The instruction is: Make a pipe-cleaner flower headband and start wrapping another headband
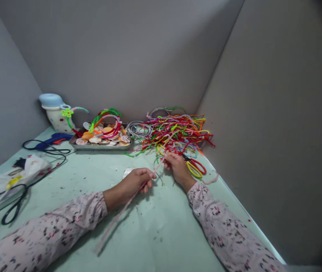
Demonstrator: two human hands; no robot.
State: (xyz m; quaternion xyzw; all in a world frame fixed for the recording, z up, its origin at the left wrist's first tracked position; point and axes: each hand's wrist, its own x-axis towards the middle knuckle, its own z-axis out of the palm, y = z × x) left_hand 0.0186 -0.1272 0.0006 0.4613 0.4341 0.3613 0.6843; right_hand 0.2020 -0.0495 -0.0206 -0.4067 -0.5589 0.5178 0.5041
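Observation:
A pale pink pipe cleaner (pixel 117 216) runs slantwise through both hands above the table. My left hand (pixel 137 183) is closed on its middle, and a long, blurred tail trails down toward the lower left. Closer to the upper end, my right hand (pixel 177 167) pinches the same pipe cleaner between thumb and fingers. Just beyond the right hand lies a heap of coloured pipe cleaners (pixel 175 130). Scissors with red and yellow handles (pixel 196 168) rest beside the right wrist. A small whitish round piece (pixel 127 172) is partly hidden behind the left hand.
A metal tray (pixel 104 147) of seashells and pipe-cleaner rings stands at the back, next to coiled grey wire (pixel 140 129). Further left are a white bottle with a blue lid (pixel 51 100), a blue glue gun (pixel 51 141), black cable (pixel 26 189) and a plastic bag (pixel 33 168). Grey walls enclose the table.

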